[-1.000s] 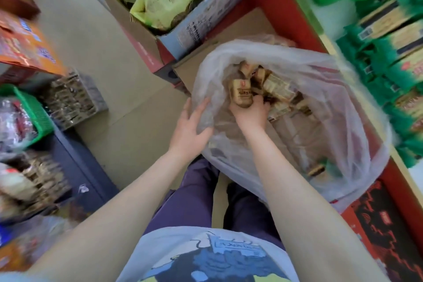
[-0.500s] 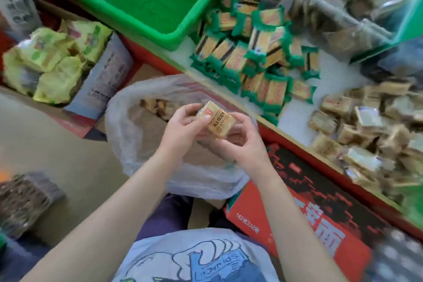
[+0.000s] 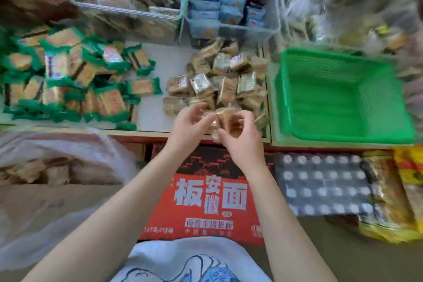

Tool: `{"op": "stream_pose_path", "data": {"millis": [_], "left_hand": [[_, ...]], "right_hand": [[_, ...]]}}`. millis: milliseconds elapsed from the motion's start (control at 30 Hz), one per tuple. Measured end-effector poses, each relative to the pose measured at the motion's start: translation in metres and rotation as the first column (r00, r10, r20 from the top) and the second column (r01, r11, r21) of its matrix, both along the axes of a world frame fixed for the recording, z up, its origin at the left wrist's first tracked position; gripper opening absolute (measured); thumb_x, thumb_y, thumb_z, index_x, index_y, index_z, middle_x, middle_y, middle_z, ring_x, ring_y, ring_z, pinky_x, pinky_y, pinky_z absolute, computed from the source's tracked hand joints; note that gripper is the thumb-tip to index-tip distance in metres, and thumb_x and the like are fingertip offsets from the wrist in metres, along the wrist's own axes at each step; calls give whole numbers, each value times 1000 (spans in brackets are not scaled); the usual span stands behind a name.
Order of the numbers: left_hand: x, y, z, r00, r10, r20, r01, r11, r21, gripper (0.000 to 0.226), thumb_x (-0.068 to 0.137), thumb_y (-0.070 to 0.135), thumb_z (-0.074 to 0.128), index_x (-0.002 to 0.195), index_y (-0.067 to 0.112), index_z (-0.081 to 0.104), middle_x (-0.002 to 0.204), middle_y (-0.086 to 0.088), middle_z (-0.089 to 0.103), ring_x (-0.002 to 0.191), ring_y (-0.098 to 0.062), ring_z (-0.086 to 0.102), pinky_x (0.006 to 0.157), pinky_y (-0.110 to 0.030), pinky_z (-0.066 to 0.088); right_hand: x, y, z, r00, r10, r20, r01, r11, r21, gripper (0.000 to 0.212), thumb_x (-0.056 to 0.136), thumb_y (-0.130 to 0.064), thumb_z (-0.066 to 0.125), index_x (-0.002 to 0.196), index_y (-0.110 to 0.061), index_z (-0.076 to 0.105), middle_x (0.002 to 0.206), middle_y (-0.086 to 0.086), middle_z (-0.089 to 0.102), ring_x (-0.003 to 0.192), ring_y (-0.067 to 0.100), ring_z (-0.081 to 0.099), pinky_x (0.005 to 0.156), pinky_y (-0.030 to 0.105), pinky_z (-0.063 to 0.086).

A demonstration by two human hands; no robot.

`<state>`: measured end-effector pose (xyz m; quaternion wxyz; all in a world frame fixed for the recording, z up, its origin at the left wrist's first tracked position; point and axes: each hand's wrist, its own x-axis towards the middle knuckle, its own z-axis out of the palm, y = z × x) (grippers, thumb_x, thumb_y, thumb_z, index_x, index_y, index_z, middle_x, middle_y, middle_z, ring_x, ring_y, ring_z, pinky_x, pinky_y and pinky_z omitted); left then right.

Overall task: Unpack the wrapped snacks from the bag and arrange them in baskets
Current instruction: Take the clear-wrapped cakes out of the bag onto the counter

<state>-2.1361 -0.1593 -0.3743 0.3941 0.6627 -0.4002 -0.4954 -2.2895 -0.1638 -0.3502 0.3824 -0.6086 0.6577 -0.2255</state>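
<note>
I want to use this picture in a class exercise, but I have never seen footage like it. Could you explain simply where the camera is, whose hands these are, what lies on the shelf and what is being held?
There is no machine here. A person wears a wide-angle camera on the head, so you look down along their own arms. The left hand and right hand meet at the shelf edge, together holding tan wrapped snacks; motion blur hides how many. Just beyond them lies a pile of tan snacks. To its left is a heap of green-edged packets; to its right a green basket with nothing visible inside. Clear bins stand behind. Lower left is the plastic bag with more snacks, and below the hands a red carton.
</note>
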Motion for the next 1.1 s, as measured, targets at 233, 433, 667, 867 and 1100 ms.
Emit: {"op": "stream_pose_path", "data": {"millis": [233, 433, 667, 867, 1100], "left_hand": [[-42, -17, -61, 643, -419, 641, 393, 899, 194, 58, 99, 49, 51, 153, 43, 31, 167, -3, 14, 154, -27, 8, 121, -52, 23], [-49, -22, -82, 482, -450, 752, 390, 879, 276, 73, 96, 63, 44, 156, 47, 6, 168, -6, 6, 154, -31, 5, 120, -53, 21], [-50, -30, -82, 506, -480, 717, 391, 868, 305, 74, 96, 68, 41, 156, 49, 2, 169, -4, 2, 154, -31, 3, 120, -54, 18], [9, 30, -68, 744, -111, 659, 171, 985, -28, 50, 102, 42, 45, 151, 29, 40, 163, -3, 28, 151, -26, 21, 119, -45, 20], [180, 208, -124, 637, -28, 771, -377, 861, 342, 48, 100, 30, 49, 143, 9, 49, 154, -17, 40, 143, -35, 33, 114, -52, 29]], "right_hand": [[-62, -60, -41, 973, -89, -211, 79, 995, -56, 31, 90, -25, 71, 111, -13, 52, 113, 2, 47, 91, 16, 49, 72, 16, 30], [-56, -58, -70, 964, 71, -255, -90, 994, -65, 26, 93, -17, 65, 117, -10, 58, 126, 6, 50, 111, 19, 53, 93, 29, 46], [-68, -41, -62, 976, 111, -186, -104, 994, 45, 45, 94, -27, 61, 138, -18, 55, 153, 3, 37, 144, 18, 30, 119, 34, 25], [-10, 8, -41, 990, 137, 10, -137, 990, -26, 27, 96, -28, 62, 122, -21, 64, 127, -12, 55, 122, 2, 49, 105, 23, 40], [163, 85, -83, 800, 592, 99, -589, 743, 318, 12, 95, -27, 61, 104, -22, 67, 98, -7, 67, 89, 7, 61, 83, 29, 50]]}}
